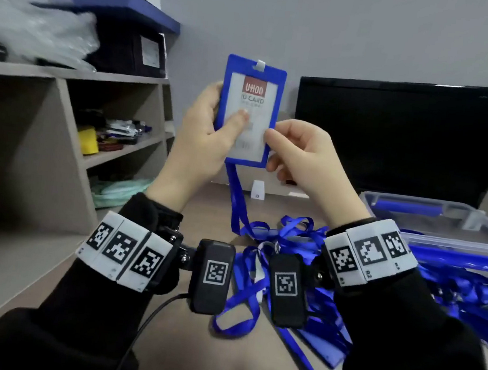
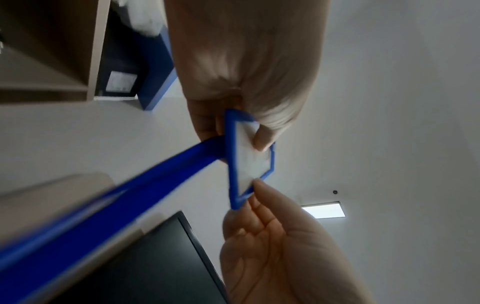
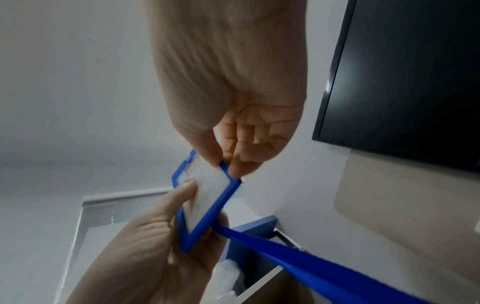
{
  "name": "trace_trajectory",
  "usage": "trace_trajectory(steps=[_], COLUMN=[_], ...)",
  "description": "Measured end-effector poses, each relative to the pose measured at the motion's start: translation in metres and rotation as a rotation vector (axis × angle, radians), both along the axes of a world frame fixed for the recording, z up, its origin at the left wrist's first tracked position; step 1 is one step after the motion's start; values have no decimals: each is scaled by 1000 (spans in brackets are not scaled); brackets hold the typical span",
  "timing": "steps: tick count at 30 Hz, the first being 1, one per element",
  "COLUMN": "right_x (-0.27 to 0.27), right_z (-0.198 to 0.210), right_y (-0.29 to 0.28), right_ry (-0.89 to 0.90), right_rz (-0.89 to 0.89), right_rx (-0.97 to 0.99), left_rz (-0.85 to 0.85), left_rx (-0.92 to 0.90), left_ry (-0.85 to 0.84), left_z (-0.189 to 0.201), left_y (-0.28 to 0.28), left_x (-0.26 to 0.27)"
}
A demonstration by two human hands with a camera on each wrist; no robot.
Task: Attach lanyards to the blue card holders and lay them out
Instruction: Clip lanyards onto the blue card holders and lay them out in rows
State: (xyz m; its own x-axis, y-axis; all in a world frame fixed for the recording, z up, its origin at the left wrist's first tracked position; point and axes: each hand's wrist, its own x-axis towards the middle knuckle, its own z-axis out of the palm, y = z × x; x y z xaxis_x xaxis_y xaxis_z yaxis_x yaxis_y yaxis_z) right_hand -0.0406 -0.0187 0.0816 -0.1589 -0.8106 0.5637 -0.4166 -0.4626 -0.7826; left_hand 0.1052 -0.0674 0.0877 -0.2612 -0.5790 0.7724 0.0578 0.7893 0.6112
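The blue card holder (image 1: 252, 110) is held upright in the air above the table (image 1: 204, 207), a flat, rigid plastic frame with rounded corners and a clear window. The white insert behind the window carries a red block reading "UHOO" and, under it, "ID CARD"; the smaller print lower down is too blurred to read. A small pale tab sits at the slot in the top edge.

At far left a grey-beige shelf unit (image 1: 65, 99) holds crinkled clear plastic bags, a dark box with a white label, and a yellow roll among mixed small items. The left hand (image 1: 205, 138) has its grip on the holder's left edge, thumb pressed flat on the window and fingers curled behind the frame. A flat woven blue lanyard (image 1: 236, 202) hangs from behind the holder's lower edge down to the table, where it runs into a tangled heap of lanyards (image 1: 305, 251) of the same ribbon. The right hand (image 1: 305, 158) pinches the holder's lower right edge between thumb and forefinger, the other fingers curled. Behind it stands a dark, glossy monitor (image 1: 408, 132). At far right a clear plastic bin (image 1: 455, 228) with a lid rests on the table, with more blue straps beside it.
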Motion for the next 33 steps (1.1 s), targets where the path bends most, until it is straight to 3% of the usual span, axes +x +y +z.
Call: trace_trajectory(steps=[4,8,14,20,28,33], right_x=[40,71,93,107,111,109], right_z=[4,5,-17,-80,-139,-151], right_y=[-11,-34,-97,-176,-255,-284], right_ry=[-116,-393,-594,-456,-183,-149], right_rz=[32,75,16,-126,-162,-128], right_rx=[-94,-101,112,374,705,812], left_rz=[70,26,128,172,138,50], left_rx=[82,173,353,551,786,835], left_ry=[-6,-66,-561,-939,-940,-1039], left_z=[-3,-20,-54,-81,-112,-116], left_y=[-2,-17,-43,-76,-123,-145], left_x=[39,76,130,170,180,178])
